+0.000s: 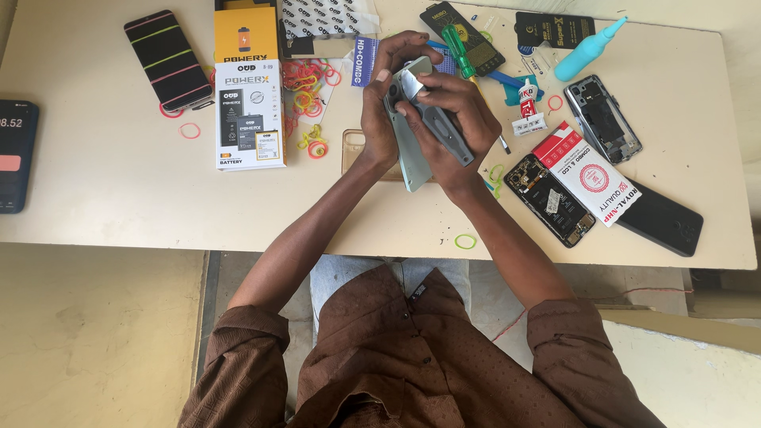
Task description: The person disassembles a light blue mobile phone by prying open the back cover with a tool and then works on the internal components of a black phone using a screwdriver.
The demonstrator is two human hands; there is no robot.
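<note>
Head view, centre of the frame: both hands meet above the table's near half, closed around one item. The left hand [386, 103] wraps a pale green, flat phone back cover [411, 154] from behind, fingers curled over its top edge. The right hand [449, 119] clamps the same assembly from the other side, thumb and fingertips pressing a small silvery, glossy patch [413, 82] near the top. A grey, elongated flat piece [445, 135] lies under the right palm, against the cover; whether it is a second panel or a tool cannot be told.

Judged step: seating or peeling the shiny piece on the cover's upper end. The following action would call for steady thumb pressure and a firm backing grip from the left hand, so the thin cover does not flex.

Outward: just behind the hands lies a green-handled screwdriver [457, 49] beside a black flat retail packet [464, 36]. Right of centre sit a small white glue tube [527, 99], a turquoise squeeze bottle [587, 50], an opened phone frame with bare internals [602, 119], a second opened phone [549, 198] and a red-and-white flat box [588, 174]. Left of centre stand white and yellow battery cartons [247, 87], with coloured rubber bands [305, 83] scattered beside them. A black phone with coloured stripes [168, 59] lies at upper left. All rest on the cream tabletop [119, 174].
</note>
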